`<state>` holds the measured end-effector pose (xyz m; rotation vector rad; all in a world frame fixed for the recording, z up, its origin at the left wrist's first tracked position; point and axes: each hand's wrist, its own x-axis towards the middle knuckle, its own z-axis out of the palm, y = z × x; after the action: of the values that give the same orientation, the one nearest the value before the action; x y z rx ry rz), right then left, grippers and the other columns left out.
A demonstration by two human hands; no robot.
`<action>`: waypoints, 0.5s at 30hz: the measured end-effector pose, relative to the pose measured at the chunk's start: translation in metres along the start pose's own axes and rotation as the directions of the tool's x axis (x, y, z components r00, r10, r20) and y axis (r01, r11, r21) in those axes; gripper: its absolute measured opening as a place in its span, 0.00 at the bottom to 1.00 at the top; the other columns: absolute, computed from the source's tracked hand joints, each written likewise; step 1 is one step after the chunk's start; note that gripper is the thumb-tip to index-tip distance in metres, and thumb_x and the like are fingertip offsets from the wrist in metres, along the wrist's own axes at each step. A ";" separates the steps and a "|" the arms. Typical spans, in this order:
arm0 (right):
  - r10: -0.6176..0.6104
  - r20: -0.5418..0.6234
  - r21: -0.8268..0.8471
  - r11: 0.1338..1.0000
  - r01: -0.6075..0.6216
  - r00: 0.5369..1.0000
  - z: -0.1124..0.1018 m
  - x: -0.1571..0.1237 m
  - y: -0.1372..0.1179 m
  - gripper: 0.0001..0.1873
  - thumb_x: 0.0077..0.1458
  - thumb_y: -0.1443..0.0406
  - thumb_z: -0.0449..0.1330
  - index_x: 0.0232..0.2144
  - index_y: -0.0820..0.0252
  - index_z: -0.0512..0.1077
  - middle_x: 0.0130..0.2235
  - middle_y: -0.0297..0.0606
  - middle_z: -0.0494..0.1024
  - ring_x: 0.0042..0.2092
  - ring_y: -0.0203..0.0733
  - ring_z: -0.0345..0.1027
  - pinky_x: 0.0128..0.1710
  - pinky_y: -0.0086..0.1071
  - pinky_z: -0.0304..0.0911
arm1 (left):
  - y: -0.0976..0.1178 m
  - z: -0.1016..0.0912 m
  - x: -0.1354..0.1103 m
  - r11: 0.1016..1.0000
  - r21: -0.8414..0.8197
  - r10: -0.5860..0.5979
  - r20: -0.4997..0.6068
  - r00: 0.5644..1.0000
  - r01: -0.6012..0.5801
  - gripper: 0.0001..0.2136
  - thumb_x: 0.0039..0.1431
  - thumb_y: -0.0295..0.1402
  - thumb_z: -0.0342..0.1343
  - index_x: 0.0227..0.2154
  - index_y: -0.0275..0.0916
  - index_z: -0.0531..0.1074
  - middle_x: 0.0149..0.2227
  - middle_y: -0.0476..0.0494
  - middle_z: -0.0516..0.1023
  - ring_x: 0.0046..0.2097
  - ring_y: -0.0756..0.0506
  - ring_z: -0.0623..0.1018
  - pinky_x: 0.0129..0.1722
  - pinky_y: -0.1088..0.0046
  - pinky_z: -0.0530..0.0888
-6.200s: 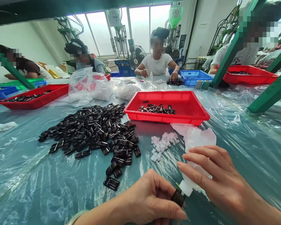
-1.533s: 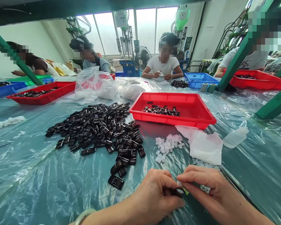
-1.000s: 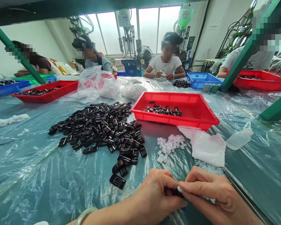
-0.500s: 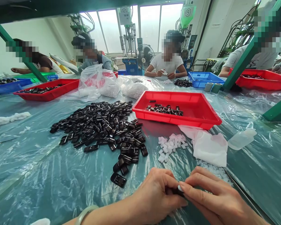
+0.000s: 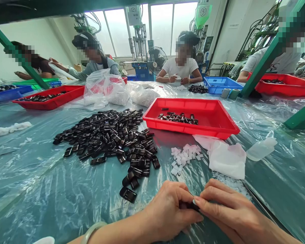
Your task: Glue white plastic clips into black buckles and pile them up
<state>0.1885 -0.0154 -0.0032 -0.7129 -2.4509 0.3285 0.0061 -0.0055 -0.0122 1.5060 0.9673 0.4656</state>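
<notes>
My left hand is closed, with thumb and forefinger around a small black plastic piece that is mostly hidden by the fingers. The fingertips of my right hand press together at the right end of that same piece. A pale spot shows at the right fingertips; whether it is a nail or a small white part I cannot tell. Left of my hands spreads a heap of glossy black plastic pieces, with one loose piece nearest me. Small white plastic parts lie just beyond my hands.
A red tray behind the white parts holds some black pieces. To its right lie a white cloth-like bag and a translucent bottle. Plastic sheeting covers the table. Several people work across it, near clear bags and green posts.
My hands keep nearly the same hold on the black piece. The view has shifted slightly. Across the table at left, a person's arm has stretched out to the left with whitish material.
</notes>
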 end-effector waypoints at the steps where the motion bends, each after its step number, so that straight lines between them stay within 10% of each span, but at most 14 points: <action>1: -0.006 0.001 -0.004 1.000 0.006 1.000 0.000 0.000 0.000 0.12 0.61 0.71 0.47 0.37 0.62 0.70 0.25 0.38 0.68 0.28 0.36 0.59 0.27 0.29 0.59 | 0.000 0.000 0.000 1.000 -0.002 -0.001 0.001 1.000 0.001 0.05 0.48 0.25 0.59 0.19 0.32 0.74 0.22 0.53 0.65 0.17 0.57 0.65 0.17 0.82 0.61; 15: -0.015 0.030 -0.005 1.000 0.015 0.999 0.003 0.000 0.000 0.12 0.60 0.73 0.46 0.34 0.65 0.70 0.26 0.39 0.68 0.30 0.39 0.60 0.29 0.32 0.60 | -0.002 -0.002 0.002 0.995 0.061 0.075 -0.017 0.997 -0.074 0.12 0.48 0.27 0.59 0.13 0.34 0.67 0.20 0.53 0.65 0.22 0.55 0.65 0.21 0.82 0.60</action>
<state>0.1861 -0.0156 -0.0055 -0.6956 -2.4849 0.3294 0.0052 -0.0024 -0.0142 1.5990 0.9498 0.5094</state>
